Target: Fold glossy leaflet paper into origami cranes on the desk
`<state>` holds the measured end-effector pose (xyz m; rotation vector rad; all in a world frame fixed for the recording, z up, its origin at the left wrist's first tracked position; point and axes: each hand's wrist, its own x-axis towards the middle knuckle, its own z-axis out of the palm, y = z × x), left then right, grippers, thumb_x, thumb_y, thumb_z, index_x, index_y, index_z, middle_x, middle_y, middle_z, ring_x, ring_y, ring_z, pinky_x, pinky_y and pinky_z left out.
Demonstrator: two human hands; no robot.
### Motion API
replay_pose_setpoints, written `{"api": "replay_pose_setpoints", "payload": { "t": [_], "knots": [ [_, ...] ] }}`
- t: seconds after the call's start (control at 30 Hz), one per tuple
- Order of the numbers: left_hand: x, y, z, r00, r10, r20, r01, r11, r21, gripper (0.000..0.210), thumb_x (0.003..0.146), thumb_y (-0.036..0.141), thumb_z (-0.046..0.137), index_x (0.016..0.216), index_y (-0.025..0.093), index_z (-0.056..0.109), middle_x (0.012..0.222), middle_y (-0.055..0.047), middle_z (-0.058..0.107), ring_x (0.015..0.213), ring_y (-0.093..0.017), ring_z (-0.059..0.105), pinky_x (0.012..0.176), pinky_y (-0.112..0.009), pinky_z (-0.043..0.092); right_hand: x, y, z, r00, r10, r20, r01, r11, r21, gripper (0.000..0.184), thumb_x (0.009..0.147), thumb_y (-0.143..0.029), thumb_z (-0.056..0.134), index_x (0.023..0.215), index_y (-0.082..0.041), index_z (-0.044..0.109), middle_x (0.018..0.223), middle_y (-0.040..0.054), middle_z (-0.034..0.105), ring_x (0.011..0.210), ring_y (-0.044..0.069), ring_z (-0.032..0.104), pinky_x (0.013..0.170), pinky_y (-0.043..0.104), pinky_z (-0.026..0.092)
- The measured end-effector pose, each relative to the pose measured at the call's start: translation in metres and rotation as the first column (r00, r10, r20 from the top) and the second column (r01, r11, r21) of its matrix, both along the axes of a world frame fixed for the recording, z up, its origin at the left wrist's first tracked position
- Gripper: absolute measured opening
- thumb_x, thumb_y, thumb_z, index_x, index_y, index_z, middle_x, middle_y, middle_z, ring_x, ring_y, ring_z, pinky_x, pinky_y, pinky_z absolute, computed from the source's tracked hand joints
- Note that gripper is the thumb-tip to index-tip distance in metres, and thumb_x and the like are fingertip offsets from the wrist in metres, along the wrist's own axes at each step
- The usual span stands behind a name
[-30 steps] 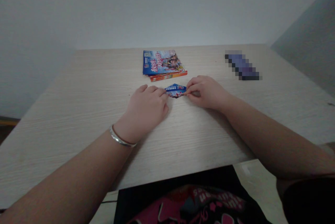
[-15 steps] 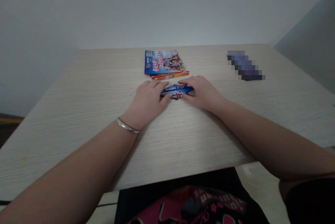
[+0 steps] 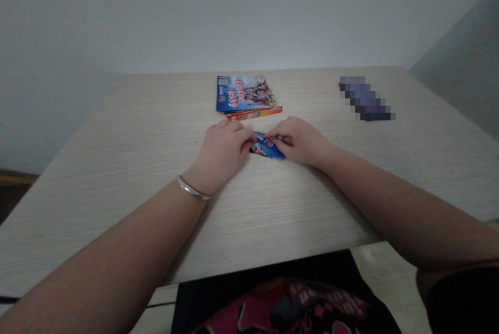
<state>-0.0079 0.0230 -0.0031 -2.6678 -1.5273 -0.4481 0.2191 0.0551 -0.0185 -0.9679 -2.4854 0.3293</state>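
Note:
A small piece of folded printed paper (image 3: 268, 148), blue with white lettering, lies between my hands over the tabletop. My left hand (image 3: 228, 149), with a silver bangle at the wrist, pinches its left end between thumb and fingers. At its upper right edge, my right hand (image 3: 298, 139) has thumb and index finger closed on the paper. The fingers hide parts of both ends. Just beyond my hands lies a stack of printed leaflets (image 3: 247, 93), blue on top with orange edges showing beneath.
The pale wood-grain table (image 3: 128, 167) runs back to a plain wall (image 3: 249, 11). A pixelated dark flat object (image 3: 366, 100) rests at the back right. My patterned dark clothing (image 3: 292, 303) shows at the near table edge.
The folded paper has turned, its right end now nearer me and its blue face showing more. Both hands have shifted their grip, the fingertips drawing closer together on it.

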Motion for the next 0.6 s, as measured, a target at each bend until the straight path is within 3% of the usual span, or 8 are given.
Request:
{"api": "replay_pose_setpoints", "payload": {
  "t": [0.1, 0.2, 0.33, 0.43, 0.6],
  "knots": [
    [0.001, -0.001, 0.0, 1.0, -0.017, -0.008, 0.016, 0.999, -0.036, 0.023, 0.095, 0.03, 0.058, 0.1, 0.017, 0.075, 0.099, -0.012, 0.072, 0.093, -0.028, 0.065, 0.086, -0.043, 0.051, 0.004, 0.005, -0.006, 0.997, 0.052, -0.058, -0.049, 0.997, 0.063, 0.036, 0.081, -0.006, 0.056, 0.107, -0.019, 0.078, 0.109, 0.0082, 0.078, 0.103, 0.022, 0.069, 0.097, 0.038, 0.051],
    [0.0, -0.001, -0.002, 0.999, -0.036, 0.038, 0.037, 0.999, -0.013, 0.021, 0.093, 0.031, 0.061, 0.101, 0.016, 0.073, 0.1, -0.011, 0.072, 0.095, -0.027, 0.065, 0.087, -0.041, 0.052, 0.006, 0.009, -0.01, 0.994, 0.08, -0.075, -0.074, 0.994, 0.08, 0.033, 0.083, -0.009, 0.059, 0.108, -0.021, 0.077, 0.116, 0.0087, 0.077, 0.109, 0.023, 0.069, 0.1, 0.041, 0.05],
    [0.0, 0.0, -0.002, 0.997, -0.052, 0.061, 0.053, 0.998, -0.026, 0.015, 0.092, 0.025, 0.06, 0.096, 0.016, 0.071, 0.099, -0.011, 0.074, 0.095, -0.027, 0.066, 0.087, -0.04, 0.053, 0.004, 0.006, -0.005, 0.995, 0.096, 0.008, -0.096, 0.993, 0.061, 0.027, 0.087, -0.013, 0.059, 0.106, -0.02, 0.078, 0.111, 0.0089, 0.079, 0.104, 0.023, 0.07, 0.098, 0.041, 0.051],
    [0.001, -0.001, 0.002, 0.998, -0.043, 0.049, 0.047, 0.996, -0.072, 0.022, 0.096, 0.03, 0.057, 0.093, 0.015, 0.073, 0.096, -0.011, 0.075, 0.093, -0.027, 0.068, 0.088, -0.041, 0.052, 0.002, -0.001, 0.0, 0.994, 0.07, 0.082, -0.08, 0.99, 0.12, 0.024, 0.089, -0.015, 0.06, 0.103, -0.018, 0.08, 0.104, 0.0103, 0.079, 0.099, 0.025, 0.069, 0.094, 0.041, 0.05],
    [-0.001, -0.001, 0.002, 0.981, -0.187, 0.05, 0.192, 0.975, -0.115, 0.03, 0.099, 0.037, 0.054, 0.11, 0.017, 0.074, 0.118, -0.01, 0.076, 0.111, -0.028, 0.068, 0.104, -0.047, 0.047, 0.002, -0.005, 0.005, 0.986, 0.09, 0.143, -0.122, 0.963, 0.239, 0.019, 0.09, -0.021, 0.065, 0.1, -0.021, 0.081, 0.104, 0.0088, 0.079, 0.1, 0.025, 0.067, 0.095, 0.04, 0.049]
  ]
}}
